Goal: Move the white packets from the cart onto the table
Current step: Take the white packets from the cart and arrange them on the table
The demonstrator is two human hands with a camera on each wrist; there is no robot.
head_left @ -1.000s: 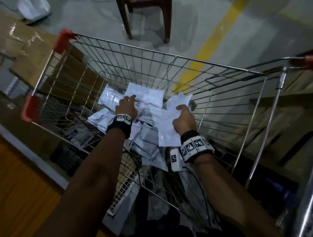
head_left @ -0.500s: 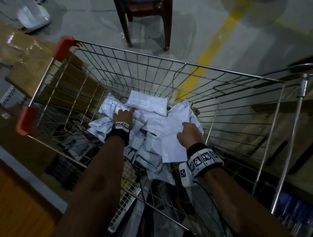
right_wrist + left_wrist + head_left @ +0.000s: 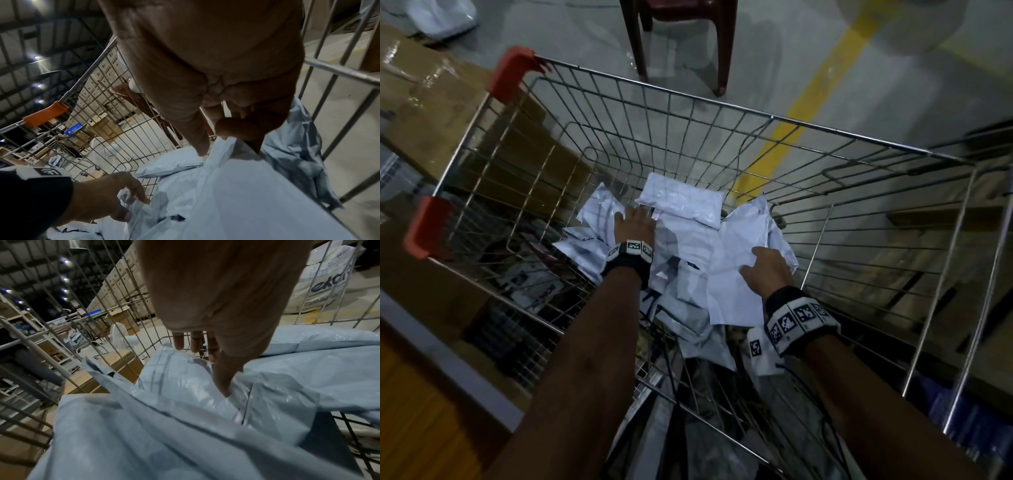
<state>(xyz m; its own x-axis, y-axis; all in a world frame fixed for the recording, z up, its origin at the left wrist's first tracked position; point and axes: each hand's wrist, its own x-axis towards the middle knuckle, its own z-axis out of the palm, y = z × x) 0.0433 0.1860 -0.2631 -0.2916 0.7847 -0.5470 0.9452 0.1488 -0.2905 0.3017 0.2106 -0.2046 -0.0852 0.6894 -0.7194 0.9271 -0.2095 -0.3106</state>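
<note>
Dim, bluish, soft-focus, wide-angle warping.

Beyond the wire basket we see a dark red plastic chair (image 3: 678, 20) on the grey floor, a yellow painted floor line (image 3: 811, 92) running past it, brown taped cardboard boxes (image 3: 424, 99) at left, and a white pedestal fan (image 3: 121, 339) farther off.

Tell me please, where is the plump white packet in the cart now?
In the head view the plump white packet lies on the heap's far side, against the cart front wall, just beyond the left hand.
</note>
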